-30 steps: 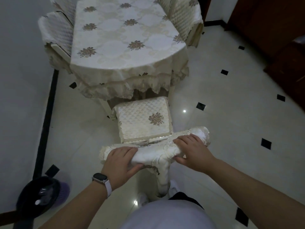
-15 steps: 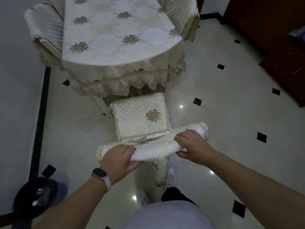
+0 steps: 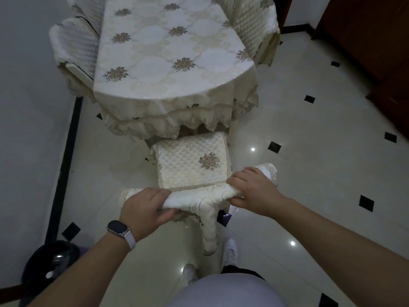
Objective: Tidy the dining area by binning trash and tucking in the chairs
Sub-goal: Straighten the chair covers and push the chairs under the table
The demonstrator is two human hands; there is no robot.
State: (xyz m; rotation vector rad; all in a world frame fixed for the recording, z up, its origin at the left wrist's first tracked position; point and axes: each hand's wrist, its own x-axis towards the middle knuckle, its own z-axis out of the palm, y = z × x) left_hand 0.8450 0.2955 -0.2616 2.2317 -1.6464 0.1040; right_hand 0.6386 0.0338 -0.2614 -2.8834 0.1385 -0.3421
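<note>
A pale tiled floor (image 3: 309, 173) with small black diamond insets fills most of the frame, edged by a black border strip down the left. In the upper centre stands the dining table (image 3: 168, 58), draped in a cream cloth with embroidered flower motifs and a scalloped lace hem. Two chairs with quilted cream covers sit against it, one at the upper left (image 3: 73, 47) and one at the upper right (image 3: 254, 25). Dark wooden furniture (image 3: 376, 41) occupies the upper right corner. Just below the table's near edge, at the centre of the frame, is the near chair (image 3: 192, 167); its quilted seat's far edge reaches the cloth's hem, while its cloth-wrapped top rail runs across the lower centre. A dark bin (image 3: 48, 264) holding something shiny sits at the lower left. The left hand (image 3: 146, 209), with a smartwatch (image 3: 118, 227) on its wrist, is closed around the rail's left part; the right hand (image 3: 252, 189) is closed around the rail's right part. White shoes (image 3: 230, 251) show beneath.
</note>
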